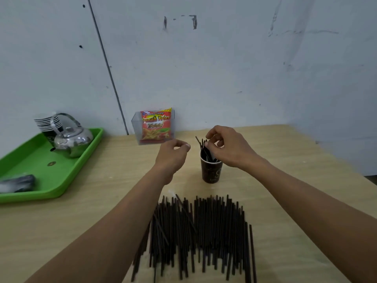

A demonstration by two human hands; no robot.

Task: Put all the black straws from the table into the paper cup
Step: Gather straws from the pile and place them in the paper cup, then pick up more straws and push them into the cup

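- Right hand (pixel 226 148) raised over the paper cup (pixel 211 170), wrist bent, forearm in from near right; grip pinched on the upright straws (pixel 203 147) by thumb and forefinger.
- Left hand (pixel 173 154) hovering just left of the cup, apart from it; fingers curled in, thumb tip against forefinger, nothing seen in the grip.
- One dark printed paper cup, tapered, standing on the pale wood-grain worktop (pixel 285 160); a few thin black straws inside, leaning, exact count unclear.
- One straw pile (pixel 204 231) near the cup's front: many dozens, too many to count, roughly parallel, a few lying crosswise.
- Far left: one green plastic tray (pixel 30 160) bearing one shiny metal kettle (pixel 73 139), one stack of cups (pixel 48 123), one blurred grey object (pixel 18 182).
- Far centre: one red snack packet (pixel 156 127) in a clear holder (pixel 136 125) against the wall.
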